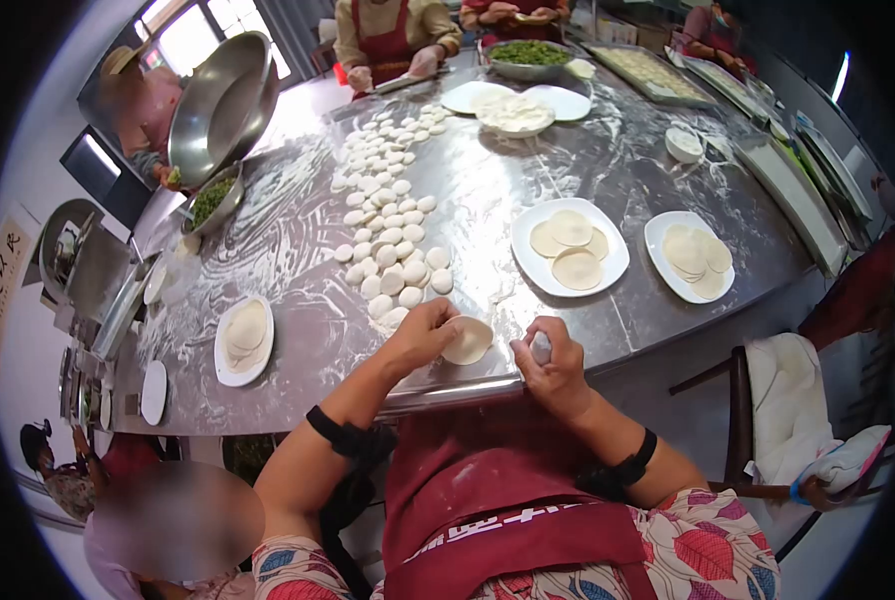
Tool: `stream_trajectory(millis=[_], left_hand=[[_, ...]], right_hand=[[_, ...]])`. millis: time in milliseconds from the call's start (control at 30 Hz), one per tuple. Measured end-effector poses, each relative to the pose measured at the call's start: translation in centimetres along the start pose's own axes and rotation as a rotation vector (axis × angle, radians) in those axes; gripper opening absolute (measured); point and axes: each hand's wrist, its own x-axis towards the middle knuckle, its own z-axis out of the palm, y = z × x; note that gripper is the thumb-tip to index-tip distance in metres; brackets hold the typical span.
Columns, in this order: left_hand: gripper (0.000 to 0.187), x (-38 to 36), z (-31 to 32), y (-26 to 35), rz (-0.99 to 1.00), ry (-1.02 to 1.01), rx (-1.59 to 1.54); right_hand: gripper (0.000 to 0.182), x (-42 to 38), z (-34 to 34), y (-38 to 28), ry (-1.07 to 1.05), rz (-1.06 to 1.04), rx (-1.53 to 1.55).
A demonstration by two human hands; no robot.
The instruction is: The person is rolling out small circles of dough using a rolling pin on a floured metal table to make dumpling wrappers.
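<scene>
Near the front edge of the metal table [488, 225], my left hand [423, 337] pinches the rim of a thin round dough wrapper [471, 342]. Just right of it, my right hand [558, 372] is closed around a short rolling pin [541, 347]; only its pale rounded end shows. Beyond my left hand lie many small flattened dough pieces [393, 235], dusted with flour and running toward the far side. A square white plate [528, 215] ahead of my right hand bears several rolled wrappers [576, 268].
More wrappers lie on a right-hand plate [658, 225] and a left-hand plate [230, 372]. A flour bowl [516, 122], a bowl of green filling [530, 56] and trays [648, 72] stand farther back. At left, a person tilts a large metal basin [223, 105]. A chair [738, 410] stands right.
</scene>
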Motion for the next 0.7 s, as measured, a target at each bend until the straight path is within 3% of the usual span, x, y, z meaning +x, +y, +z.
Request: stream_trajectory(millis=[100, 233, 300, 367, 433, 700], left_hand=[[0.014, 3.9, 0.8, 2.7, 0.024, -0.055, 0.040], [0.027, 10.7, 1.8, 6.0, 0.082, -0.073, -0.372], [0.032, 11.9, 1.4, 6.9, -0.001, 0.044, -0.177], [0.032, 12.9, 0.3, 3.9, 0.113, 0.157, 0.405], [0.031, 9.4, 0.3, 3.2, 0.160, 0.225, 0.895], [0.024, 4.3, -0.3, 1.0, 0.260, 0.131, 1.091]], right_hand=[[0.029, 0.5, -0.1, 0.0, 0.000, -0.043, 0.033], [0.029, 0.9, 0.2, 0.9, 0.017, -0.105, 0.041], [0.029, 0.9, 0.1, 0.8, -0.002, -0.093, 0.052], [0.028, 0.9, 0.1, 0.9, 0.010, -0.115, 0.061], [0.029, 0.9, 0.0, 0.7, 0.009, -0.121, 0.073], [0.027, 1.4, 0.5, 0.7, 0.020, -0.084, 0.066]])
